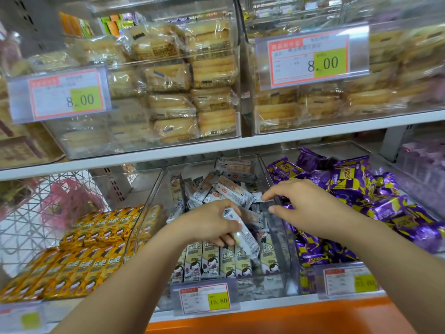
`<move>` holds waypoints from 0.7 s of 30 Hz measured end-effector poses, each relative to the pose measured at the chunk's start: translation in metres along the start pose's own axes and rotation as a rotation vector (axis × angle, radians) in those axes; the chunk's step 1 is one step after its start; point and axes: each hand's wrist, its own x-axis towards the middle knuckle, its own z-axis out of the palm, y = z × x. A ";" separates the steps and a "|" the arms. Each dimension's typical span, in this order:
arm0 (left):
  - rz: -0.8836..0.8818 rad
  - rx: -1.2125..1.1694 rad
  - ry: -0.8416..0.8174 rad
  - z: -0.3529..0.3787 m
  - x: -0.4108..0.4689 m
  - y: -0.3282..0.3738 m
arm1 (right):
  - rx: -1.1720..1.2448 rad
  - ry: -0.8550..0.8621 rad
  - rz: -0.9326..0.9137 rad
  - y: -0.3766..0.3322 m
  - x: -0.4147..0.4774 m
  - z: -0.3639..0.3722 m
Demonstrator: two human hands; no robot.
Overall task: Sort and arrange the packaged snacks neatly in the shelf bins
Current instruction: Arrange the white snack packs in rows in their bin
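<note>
Under my left hand (207, 224) fingers: one white snack pack (244, 237), gripped. Beside my right hand (302, 204) fingertips: loose packs (231, 189); whether pinched, I cannot tell.

The upper left price tag (66, 96) and the upper right price tag (310, 60) both read 8.00. The lower middle price tag (204, 301) reads 15.80. The yellow packets (72, 266) and white packets (210, 259) carry 乐吧. The smaller print is blurred.

Bright, even light; edges blurred and bowed, clear bins glare.
</note>
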 end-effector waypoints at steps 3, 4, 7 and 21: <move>-0.038 0.170 -0.057 -0.002 0.001 0.006 | -0.007 -0.004 0.005 0.000 0.000 0.000; -0.041 0.246 -0.056 0.001 0.003 0.009 | -0.011 -0.007 0.006 0.000 0.001 0.001; -0.017 0.471 -0.001 0.012 0.012 0.020 | -0.017 -0.010 0.012 0.000 0.001 0.003; 0.126 0.565 0.058 0.019 0.017 0.006 | -0.020 -0.006 0.006 0.000 0.000 0.007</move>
